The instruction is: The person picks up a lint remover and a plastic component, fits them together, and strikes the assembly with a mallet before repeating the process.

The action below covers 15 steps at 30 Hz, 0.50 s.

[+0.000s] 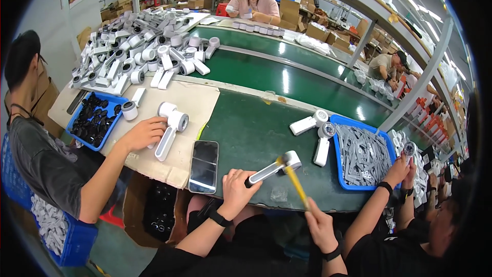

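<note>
My left hand (237, 191) is closed round the handle end of what looks like a white handheld fan (264, 173) with a round head and a grey strip inset in its handle. The fan lies tilted low over the green bench, its head pointing away to the right. In my right hand (322, 230) is a hammer with a yellow handle (298, 186). Its head is motion-blurred and sits at the neck of the fan, beside the round head; whether they touch I cannot tell. A small clear plastic piece (279, 193) lies below the fan.
A dark phone (204, 166) lies left of my hands. Two more fans (321, 152) rest beside a blue tray (339, 161) of grey strips. At left, a co-worker's hand (145, 134) reaches beside fans on cardboard (197, 107). A fan pile (148, 46) lies behind, near a green conveyor (246, 74).
</note>
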Motion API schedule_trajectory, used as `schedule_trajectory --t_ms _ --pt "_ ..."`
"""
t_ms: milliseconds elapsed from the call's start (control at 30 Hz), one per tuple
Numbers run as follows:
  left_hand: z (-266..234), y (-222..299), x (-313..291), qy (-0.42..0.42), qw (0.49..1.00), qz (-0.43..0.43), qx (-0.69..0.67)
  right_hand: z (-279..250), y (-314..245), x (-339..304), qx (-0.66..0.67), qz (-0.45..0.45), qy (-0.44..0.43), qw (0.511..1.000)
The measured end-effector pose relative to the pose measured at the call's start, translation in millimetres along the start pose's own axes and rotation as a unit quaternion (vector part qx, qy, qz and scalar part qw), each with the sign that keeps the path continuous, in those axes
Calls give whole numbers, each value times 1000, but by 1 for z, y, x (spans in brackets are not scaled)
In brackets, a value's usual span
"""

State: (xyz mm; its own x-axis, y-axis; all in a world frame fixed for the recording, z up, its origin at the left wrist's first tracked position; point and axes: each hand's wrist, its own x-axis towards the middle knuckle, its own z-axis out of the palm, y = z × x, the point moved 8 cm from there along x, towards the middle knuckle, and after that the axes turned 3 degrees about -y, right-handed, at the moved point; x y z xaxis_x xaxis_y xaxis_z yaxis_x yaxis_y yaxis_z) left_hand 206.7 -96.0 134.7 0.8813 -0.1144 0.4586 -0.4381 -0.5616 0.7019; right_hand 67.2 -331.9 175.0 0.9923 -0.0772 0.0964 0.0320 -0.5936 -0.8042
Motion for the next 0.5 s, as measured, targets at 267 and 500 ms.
schedule_trajectory --t_ms 267,500 --pt "1 3 -1 -23 999 14 -17 7 24 -6 43 37 -13 998" --pt "6 -5 -2 -110 964 -113 -214 -12 19 -15 221 129 23 967"
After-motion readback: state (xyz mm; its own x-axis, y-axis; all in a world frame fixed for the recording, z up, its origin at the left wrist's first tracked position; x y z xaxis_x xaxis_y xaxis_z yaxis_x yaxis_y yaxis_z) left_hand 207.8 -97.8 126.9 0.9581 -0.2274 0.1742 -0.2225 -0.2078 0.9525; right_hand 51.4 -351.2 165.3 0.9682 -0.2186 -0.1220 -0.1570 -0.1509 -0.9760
